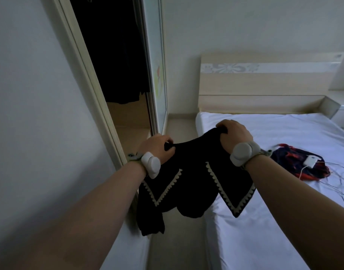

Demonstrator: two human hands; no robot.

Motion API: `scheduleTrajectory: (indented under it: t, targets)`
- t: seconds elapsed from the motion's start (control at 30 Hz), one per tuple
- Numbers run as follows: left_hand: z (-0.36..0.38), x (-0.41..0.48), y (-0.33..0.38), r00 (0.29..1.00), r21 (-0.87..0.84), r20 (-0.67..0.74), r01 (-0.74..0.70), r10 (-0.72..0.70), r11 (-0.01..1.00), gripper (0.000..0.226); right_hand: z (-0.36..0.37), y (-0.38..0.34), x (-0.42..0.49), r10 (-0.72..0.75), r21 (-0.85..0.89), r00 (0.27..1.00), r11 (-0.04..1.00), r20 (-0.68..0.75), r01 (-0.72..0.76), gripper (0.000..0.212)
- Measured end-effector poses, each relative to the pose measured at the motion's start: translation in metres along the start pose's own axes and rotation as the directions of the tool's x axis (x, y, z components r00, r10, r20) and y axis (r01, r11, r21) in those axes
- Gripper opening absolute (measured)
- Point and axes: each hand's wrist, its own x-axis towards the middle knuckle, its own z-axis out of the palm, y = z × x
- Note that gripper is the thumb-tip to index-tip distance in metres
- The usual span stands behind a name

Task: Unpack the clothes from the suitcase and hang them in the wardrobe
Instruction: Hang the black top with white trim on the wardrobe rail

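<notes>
A black garment [192, 184] with cream zigzag trim hangs stretched between my two hands above the gap beside the bed. My left hand [157, 149] grips its top left edge, close to the wardrobe opening. My right hand [233, 135] grips its top right edge over the mattress corner. The wardrobe [116, 61] stands open at the left, dark inside, with dark clothes hanging in it. No suitcase is in view.
The wardrobe's sliding door [155, 65] stands half open next to the wall. A bed with a white sheet [274, 221] fills the right side. On it lie a dark red-patterned garment [295, 162], a small white device [310, 160] and cables. A narrow floor strip [179, 246] runs between wardrobe and bed.
</notes>
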Motion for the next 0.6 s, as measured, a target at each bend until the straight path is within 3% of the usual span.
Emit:
scheduleTrajectory:
  t: [0.1,0.27,0.37,0.47,0.53,0.6]
  targets:
    - [-0.011,0.021,-0.015,0.997,0.047,-0.082,0.016,-0.012,0.999,0.021,0.010,-0.003,0.022,-0.054,-0.074,0.998,0.996,0.039,0.056,0.033]
    - [-0.035,0.056,-0.041,0.939,0.150,-0.303,0.216,-0.163,0.965,0.020,0.034,-0.011,0.073,-0.144,-0.160,0.990,0.977,-0.001,0.142,0.021]
    - [-0.043,0.085,-0.040,0.930,-0.084,-0.233,0.273,-0.285,0.958,0.025,0.043,-0.016,0.114,-0.193,-0.031,0.980,0.980,0.047,0.194,0.027]
    - [-0.048,0.130,-0.042,0.912,-0.429,-0.049,0.349,-0.407,0.833,0.018,0.044,-0.008,0.164,-0.254,0.042,0.963,0.967,0.094,0.251,0.030]
    - [-0.055,0.145,-0.042,0.910,-0.435,-0.051,0.351,-0.412,0.829,0.011,0.043,-0.002,0.194,-0.258,0.000,0.951,0.965,0.170,0.262,0.029]
    - [-0.064,0.170,-0.037,0.921,-0.274,-0.110,0.333,-0.373,0.902,0.013,0.040,0.006,0.233,-0.241,-0.085,0.936,0.959,0.256,0.270,0.031]
